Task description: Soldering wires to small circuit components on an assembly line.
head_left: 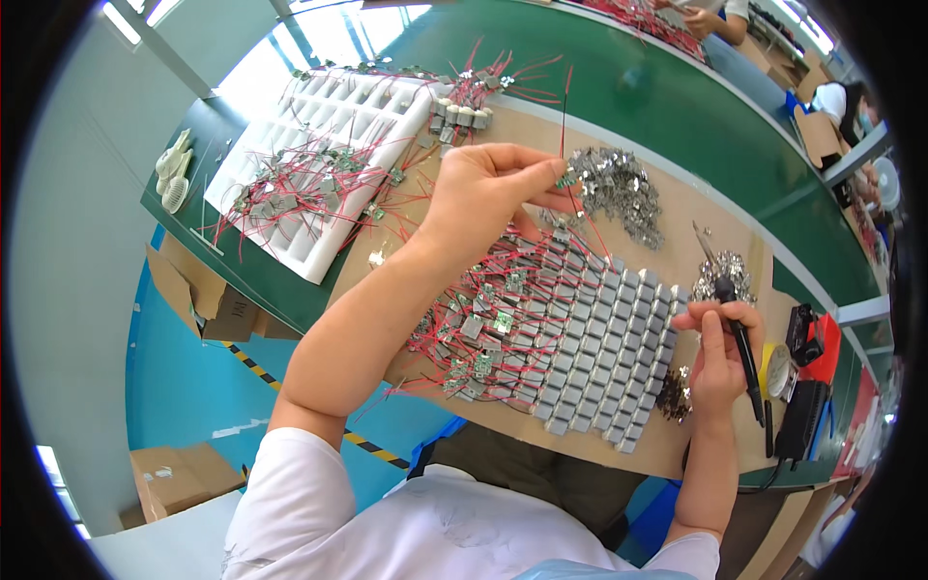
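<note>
My left hand (488,188) is raised above the bench, thumb and fingers pinched on a small green circuit board (567,180) with thin red wires. Lower right, my right hand (715,362) grips a soldering iron (742,343) by its black handle, its metal tip pointing up and away. Between the hands lie tight slanted rows of small grey rectangular cells (609,338). Many circuit boards with red wires (483,333) spread over the left end of these rows. Just beyond my left fingers lies a heap of silvery metal pieces (619,198).
A white compartmented tray (319,259) holding wired boards stands at the left. More metal pieces (730,275) and dark bits (674,396) lie near my right hand. A yellow-sided spool (776,369) and a black box (802,420) sit far right. A person's hands (698,19) work across the bench.
</note>
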Motion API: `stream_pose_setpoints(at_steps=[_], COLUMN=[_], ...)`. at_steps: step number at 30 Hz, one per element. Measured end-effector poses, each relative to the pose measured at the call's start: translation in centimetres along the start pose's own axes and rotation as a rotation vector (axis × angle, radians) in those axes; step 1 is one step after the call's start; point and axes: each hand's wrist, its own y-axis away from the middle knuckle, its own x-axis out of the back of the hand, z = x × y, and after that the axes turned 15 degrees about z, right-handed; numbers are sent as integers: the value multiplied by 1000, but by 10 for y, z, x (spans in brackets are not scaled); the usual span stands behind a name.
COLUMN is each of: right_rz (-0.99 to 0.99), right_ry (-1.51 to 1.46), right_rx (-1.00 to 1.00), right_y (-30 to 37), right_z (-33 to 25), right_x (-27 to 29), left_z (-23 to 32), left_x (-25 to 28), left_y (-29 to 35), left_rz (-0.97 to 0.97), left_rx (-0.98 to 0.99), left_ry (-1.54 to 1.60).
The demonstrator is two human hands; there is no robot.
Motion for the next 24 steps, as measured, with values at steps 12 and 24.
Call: stream_pose_setpoints(at_steps=[12,24], right_rz=[-29,-78], right_ry=[0,38], right_rx=[-4,50], right_y=[2,2], right_z=[-3,-4], right_x=[-3,-3], left_z=[0,-4], left_x=[-3,-5], left_y=[4,5], left_rz=[-46,-63], left_rx=[29,11], left_ry=[12,23])
